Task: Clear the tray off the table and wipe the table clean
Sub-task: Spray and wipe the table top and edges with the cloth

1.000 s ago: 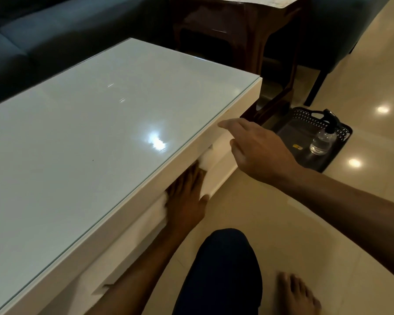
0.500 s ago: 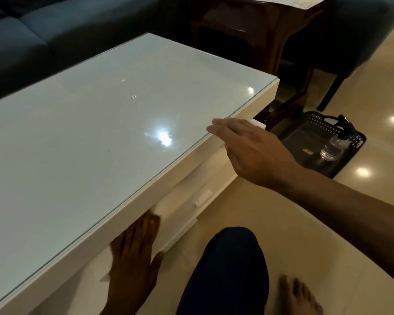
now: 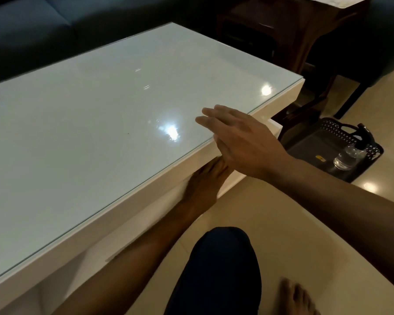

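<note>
The white glass-topped table [image 3: 100, 123] fills the left and middle of the head view, its top bare and glossy. The black perforated tray [image 3: 314, 146] lies on the floor past the table's right end, with a clear pump bottle [image 3: 350, 155] standing in it. My right hand [image 3: 241, 142] hovers over the table's near front edge, fingers straight, holding nothing. My left hand [image 3: 203, 185] lies flat against the table's front side panel under the edge, its fingertips hidden behind the right hand. Whether a cloth is under it cannot be seen.
A dark blue sofa [image 3: 55, 30] runs behind the table. A dark wooden side table [image 3: 300, 42] stands at the back right. My knee [image 3: 221, 269] and bare foot [image 3: 296, 298] rest on the beige tiled floor [image 3: 282, 223].
My left hand slid left along the table's front side, then back right to under the right hand. My right hand rose slightly over the table's edge. The view shifted.
</note>
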